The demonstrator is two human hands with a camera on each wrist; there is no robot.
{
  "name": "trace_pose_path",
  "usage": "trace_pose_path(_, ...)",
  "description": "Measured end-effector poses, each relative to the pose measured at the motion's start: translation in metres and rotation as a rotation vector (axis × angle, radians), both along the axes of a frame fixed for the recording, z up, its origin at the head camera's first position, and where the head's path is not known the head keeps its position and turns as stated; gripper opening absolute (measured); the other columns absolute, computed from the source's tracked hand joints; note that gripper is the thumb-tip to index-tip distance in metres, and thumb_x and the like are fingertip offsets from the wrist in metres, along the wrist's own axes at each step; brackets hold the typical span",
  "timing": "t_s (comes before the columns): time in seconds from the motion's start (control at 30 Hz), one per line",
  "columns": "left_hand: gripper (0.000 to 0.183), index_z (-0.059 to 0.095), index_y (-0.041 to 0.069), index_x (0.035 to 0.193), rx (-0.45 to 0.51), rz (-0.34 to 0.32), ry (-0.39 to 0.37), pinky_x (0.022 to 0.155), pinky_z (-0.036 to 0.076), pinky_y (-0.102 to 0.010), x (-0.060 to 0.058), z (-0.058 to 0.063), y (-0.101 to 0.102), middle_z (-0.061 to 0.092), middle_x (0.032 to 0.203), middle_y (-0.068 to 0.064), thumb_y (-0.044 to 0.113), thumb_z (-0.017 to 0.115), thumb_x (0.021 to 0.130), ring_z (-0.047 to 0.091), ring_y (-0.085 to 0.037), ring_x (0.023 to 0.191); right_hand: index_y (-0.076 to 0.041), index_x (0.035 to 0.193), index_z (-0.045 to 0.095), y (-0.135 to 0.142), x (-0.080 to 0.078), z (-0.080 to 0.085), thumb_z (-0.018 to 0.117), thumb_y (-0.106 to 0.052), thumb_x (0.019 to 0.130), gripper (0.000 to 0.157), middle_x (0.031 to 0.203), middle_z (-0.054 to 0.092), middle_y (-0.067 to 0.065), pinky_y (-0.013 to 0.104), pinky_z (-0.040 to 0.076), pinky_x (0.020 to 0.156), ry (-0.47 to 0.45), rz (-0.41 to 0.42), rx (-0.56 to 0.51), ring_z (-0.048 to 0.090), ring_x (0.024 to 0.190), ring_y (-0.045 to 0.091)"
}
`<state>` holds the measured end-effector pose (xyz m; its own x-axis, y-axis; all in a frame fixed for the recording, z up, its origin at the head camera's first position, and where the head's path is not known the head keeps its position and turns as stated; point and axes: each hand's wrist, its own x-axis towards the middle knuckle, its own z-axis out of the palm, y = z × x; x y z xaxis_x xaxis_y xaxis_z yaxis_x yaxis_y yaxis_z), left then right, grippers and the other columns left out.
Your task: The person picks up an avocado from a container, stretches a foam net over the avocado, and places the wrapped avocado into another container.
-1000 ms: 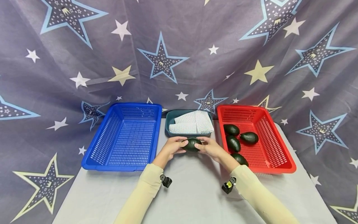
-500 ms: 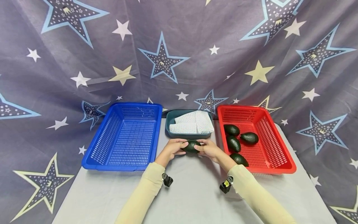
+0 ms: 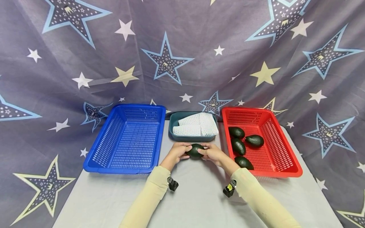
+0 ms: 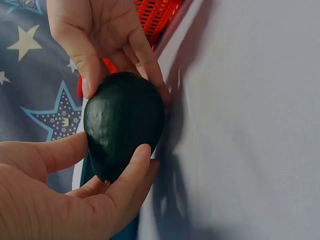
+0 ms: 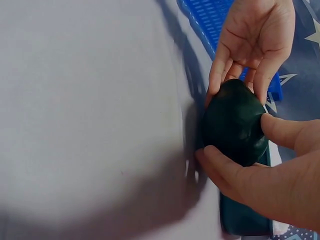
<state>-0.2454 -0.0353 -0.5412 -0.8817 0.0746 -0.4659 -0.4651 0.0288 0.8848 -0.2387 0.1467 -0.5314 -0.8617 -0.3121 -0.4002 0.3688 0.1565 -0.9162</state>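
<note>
A dark green avocado point(image 3: 195, 151) is held between both hands, in front of the small teal tray. In the head view my left hand point(image 3: 177, 153) grips its left end and my right hand point(image 3: 214, 153) its right end. The left wrist view shows the avocado point(image 4: 124, 122) with its narrow stem end toward my left hand point(image 4: 75, 195), thumb and fingers pinching it. From the right wrist, my right hand point(image 5: 275, 160) has thumb and fingertips around the rounder end of the avocado point(image 5: 235, 122).
A red basket point(image 3: 285, 173) on the right holds several avocados point(image 3: 238, 146). On the left stands a blue basket point(image 3: 122, 171) with a bare mesh bottom. White foam net sleeves point(image 3: 196, 125) lie in the teal tray point(image 3: 194, 138) at the back, before a star-patterned curtain point(image 3: 182, 63).
Both hands, with the avocado between them, have come slightly toward the person, away from the teal tray. The baskets and their contents stay as they were.
</note>
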Motion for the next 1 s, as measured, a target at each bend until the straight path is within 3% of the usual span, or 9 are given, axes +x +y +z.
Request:
trace_pose_path(0.27,0.031,0.065,-0.008,0.126,0.008,0.006,0.011,0.095,0.059,-0.047,0.0020,-0.0042,0.0016,0.066,0.127,-0.025,0.007,0.064,0.099,0.066,-0.022,0.088,0.015,0.138,0.044,-0.0020,0.0013,0.0008,0.055,-0.006,0.102,0.043,0.130,0.056,0.029,0.060,0.040,0.115,0.004,-0.001,0.008,0.058,0.116,0.034)
trace_pose_path(0.47,0.030,0.065,-0.009,0.125,0.004,0.022,0.007,0.093,0.060,-0.045,0.0021,-0.0063,0.0030,0.065,0.127,-0.024,0.006,0.063,0.099,0.065,-0.022,0.087,0.015,0.143,0.041,-0.0031,0.0018,0.0004,0.056,-0.007,0.102,0.048,0.141,0.049,0.036,0.059,0.040,0.115,-0.008,-0.011,0.026,0.057,0.121,0.035)
trace_pose_path(0.63,0.032,0.063,-0.008,0.128,0.005,0.021,-0.007,0.095,0.059,-0.044,0.0012,-0.0079,0.0039,0.061,0.134,-0.026,0.007,0.061,0.100,0.066,-0.026,0.098,0.015,0.144,0.039,-0.0041,0.0011,0.0004,0.056,-0.007,0.102,0.050,0.143,0.046,0.036,0.057,0.041,0.115,-0.023,-0.020,0.044,0.056,0.122,0.036)
trace_pose_path(0.77,0.031,0.063,-0.008,0.128,-0.003,0.016,-0.003,0.091,0.061,-0.041,0.0017,-0.0078,0.0039,0.062,0.133,-0.026,0.007,0.060,0.100,0.066,-0.024,0.096,0.015,0.145,0.039,-0.0055,0.0011,0.0013,0.057,-0.007,0.102,0.052,0.144,0.045,0.036,0.056,0.041,0.115,-0.020,-0.022,0.061,0.056,0.124,0.038)
trace_pose_path(1.0,0.033,0.062,-0.008,0.128,-0.011,0.019,-0.014,0.082,0.062,-0.034,0.0017,-0.0080,0.0043,0.062,0.134,-0.025,0.008,0.062,0.099,0.065,-0.020,0.088,0.014,0.145,0.041,-0.0064,0.0013,0.0032,0.059,-0.009,0.101,0.053,0.141,0.050,0.033,0.053,0.045,0.112,-0.005,-0.040,0.119,0.059,0.111,0.030)
